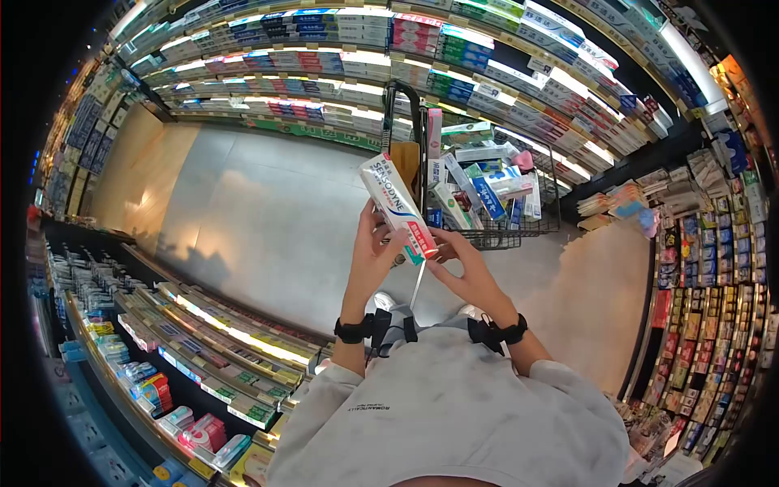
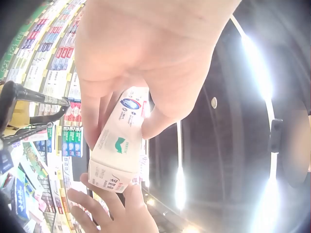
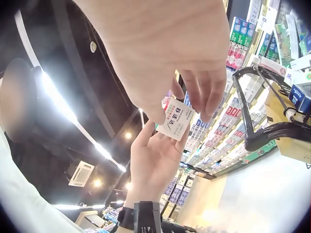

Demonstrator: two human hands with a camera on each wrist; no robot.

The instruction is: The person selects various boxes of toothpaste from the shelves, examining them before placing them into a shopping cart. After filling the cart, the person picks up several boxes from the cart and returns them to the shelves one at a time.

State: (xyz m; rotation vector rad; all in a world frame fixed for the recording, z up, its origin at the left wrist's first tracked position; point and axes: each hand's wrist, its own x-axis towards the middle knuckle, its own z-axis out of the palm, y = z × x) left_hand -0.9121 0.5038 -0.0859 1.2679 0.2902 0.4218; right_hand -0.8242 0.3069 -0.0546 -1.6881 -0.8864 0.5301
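Note:
In the head view, a white Sensodyne toothpaste box (image 1: pixel 393 199) with a red and green end is held up at a slant in front of the body. My left hand (image 1: pixel 373 258) grips it from the left, thumb on one side and fingers on the other. At the box's lower end, the thumb and fingertips of my right hand (image 1: pixel 469 272) pinch the edges. The left wrist view shows the printed side of the toothpaste box (image 2: pixel 116 133) between the left thumb and fingers. From the right wrist, the small end flap of the toothpaste box (image 3: pixel 176 119) faces the camera.
Beyond the hands stands a black wire shopping cart (image 1: pixel 495 239), piled with several boxes, including a blue and white box (image 1: pixel 488 197). Toothpaste shelves (image 1: pixel 300 61) run along the far side. Another display shelf (image 1: pixel 203 349) is at lower left, with grey floor (image 1: pixel 268 203) between.

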